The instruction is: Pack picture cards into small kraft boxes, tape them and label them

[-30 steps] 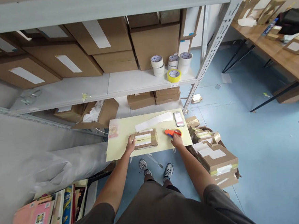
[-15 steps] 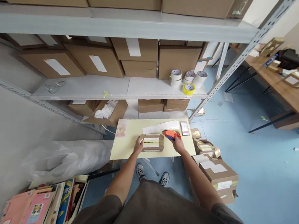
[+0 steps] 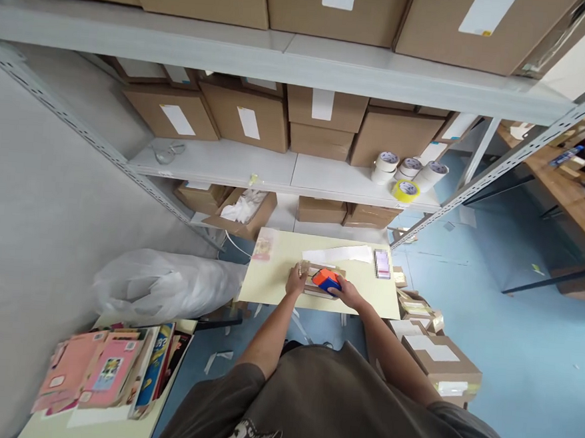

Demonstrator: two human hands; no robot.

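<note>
A small cardboard box [image 3: 308,290] with pale strips on it lies on the cream-coloured tabletop [image 3: 268,281]. My left hand [image 3: 296,279] is closed around the box's left end, with the fingertips on its top. In my right hand [image 3: 347,293] is an orange-and-blue tape dispenser [image 3: 327,281], tilted over the box's right half. The fingers wrap its blue handle. The dispenser covers part of the box top, so I cannot tell whether it touches the surface. Behind the box lies a long white paper strip [image 3: 337,253].
A phone [image 3: 382,264] lies at the table's right. Tape rolls [image 3: 386,165] and cardboard boxes [image 3: 323,138] stand on the shelf behind. More boxes [image 3: 435,359] are stacked on the floor at right. A plastic-wrapped bundle [image 3: 167,287] and pink folders [image 3: 106,373] sit at left.
My right hand has brought the tape dispenser leftward, from beside the box to over its top. My left hand stays at the box's left end. The view has shifted left.
</note>
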